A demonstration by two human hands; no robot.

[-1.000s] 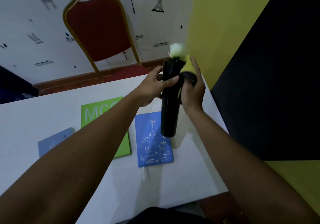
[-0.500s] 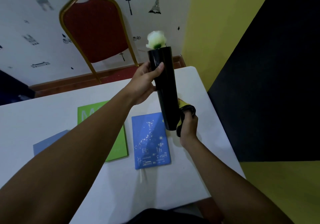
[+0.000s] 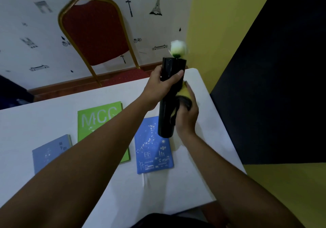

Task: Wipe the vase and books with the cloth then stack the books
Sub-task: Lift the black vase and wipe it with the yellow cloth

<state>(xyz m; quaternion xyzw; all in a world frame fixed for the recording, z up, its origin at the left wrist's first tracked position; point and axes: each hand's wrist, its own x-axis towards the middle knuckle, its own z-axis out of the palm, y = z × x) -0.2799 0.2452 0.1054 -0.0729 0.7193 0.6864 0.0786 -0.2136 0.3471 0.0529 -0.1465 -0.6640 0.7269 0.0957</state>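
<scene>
A tall black vase (image 3: pixel 165 118) with a white flower (image 3: pixel 178 47) in its mouth is held above the white table (image 3: pixel 185 183). My left hand (image 3: pixel 162 85) grips it near the top. My right hand (image 3: pixel 187 116) presses a yellow and black cloth (image 3: pixel 185 93) against the vase's right side at mid height. Three books lie flat on the table: a green one (image 3: pixel 98 120), a blue one with white drawings (image 3: pixel 151 150) under the vase, and a paler blue one (image 3: pixel 47 153) at the left, partly hidden by my left arm.
A red chair with a gold frame (image 3: pixel 95 32) stands beyond the table against a white patterned wall. A yellow wall and a dark panel (image 3: pixel 273 86) run along the table's right edge. The table's near edge is just in front of my body.
My right hand with the cloth has slid up from the vase's bottom to its middle. The vase has tilted its top back to the right.
</scene>
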